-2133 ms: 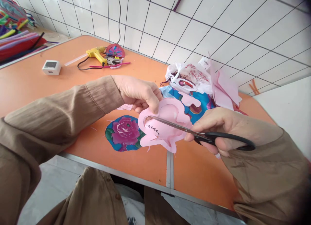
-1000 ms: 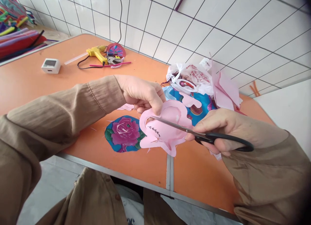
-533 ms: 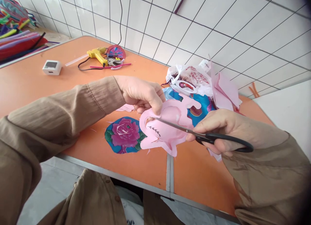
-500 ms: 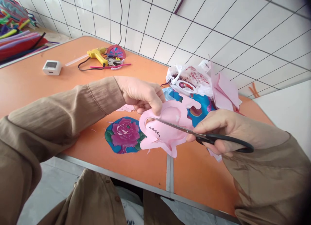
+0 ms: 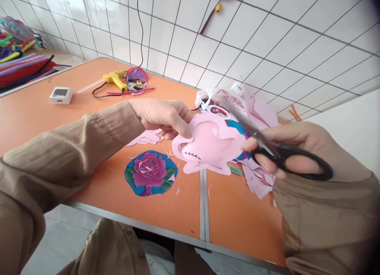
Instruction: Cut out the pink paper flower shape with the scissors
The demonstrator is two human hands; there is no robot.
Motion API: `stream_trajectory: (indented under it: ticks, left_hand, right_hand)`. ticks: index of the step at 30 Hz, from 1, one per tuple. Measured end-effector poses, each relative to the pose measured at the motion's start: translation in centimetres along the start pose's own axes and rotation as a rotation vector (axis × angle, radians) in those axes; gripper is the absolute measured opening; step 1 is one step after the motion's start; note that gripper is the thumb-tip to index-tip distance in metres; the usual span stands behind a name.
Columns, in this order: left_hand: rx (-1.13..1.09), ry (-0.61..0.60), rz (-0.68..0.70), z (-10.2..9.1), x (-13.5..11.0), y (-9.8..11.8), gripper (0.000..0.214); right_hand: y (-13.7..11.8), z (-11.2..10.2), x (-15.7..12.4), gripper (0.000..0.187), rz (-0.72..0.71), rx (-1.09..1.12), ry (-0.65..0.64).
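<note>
My left hand (image 5: 166,116) pinches the left edge of a pink paper cut-out (image 5: 212,146) and holds it above the orange table (image 5: 160,211). My right hand (image 5: 292,148) grips black-handled scissors (image 5: 280,150); their blades point up and left, clear of the pink paper. A round flower-print piece (image 5: 151,173) in blue and magenta lies flat on the table just below my left hand.
A heap of pink paper scraps and a white plastic bag (image 5: 234,103) sits behind the cut-out. Further left are a yellow glue gun (image 5: 114,79), a small white box (image 5: 61,95) and coloured pipe cleaners (image 5: 18,55). White tiled wall stands behind.
The scissors have come out of the pink paper and swung up to the right. The pink cut-out now hangs flatter from my left hand. The view shifted slightly.
</note>
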State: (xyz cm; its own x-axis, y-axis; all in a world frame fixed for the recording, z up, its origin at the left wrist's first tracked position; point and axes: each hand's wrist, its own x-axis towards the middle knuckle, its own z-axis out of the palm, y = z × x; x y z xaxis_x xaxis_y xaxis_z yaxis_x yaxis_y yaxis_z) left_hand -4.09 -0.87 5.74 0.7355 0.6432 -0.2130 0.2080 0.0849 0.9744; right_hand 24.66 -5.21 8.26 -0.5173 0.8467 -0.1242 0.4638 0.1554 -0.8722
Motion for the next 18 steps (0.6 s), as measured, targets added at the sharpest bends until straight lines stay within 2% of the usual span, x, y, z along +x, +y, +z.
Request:
stream_trajectory:
  ticks: [3, 5, 7, 11, 18]
  left_hand:
    - [-0.016, 0.025, 0.012, -0.1, 0.1, -0.1, 0.019]
    - [-0.033, 0.074, 0.031, 0.0, 0.2, -0.2, 0.015]
    - [-0.075, 0.143, 0.043, 0.2, 0.3, -0.3, 0.016]
    - [-0.229, 0.303, 0.110, 0.8, 0.5, -0.6, 0.011]
    - [-0.378, 0.428, 0.162, 1.4, 0.0, -1.2, 0.009]
  right_hand:
    - [-1.7, 1.5, -0.6, 0.058, -0.074, 0.079, 0.293]
    - [-2.4, 2.4, -0.8, 0.060, -0.138, 0.049, 0.404]
    - [-2.6, 3.1, -0.8, 0.058, -0.196, 0.022, 0.461]
    - [-1.6, 3.8, 0.1, 0.038, -0.257, 0.048, 0.453]
    - [-1.1, 4.4, 1.4, 0.038, -0.292, 0.021, 0.356]
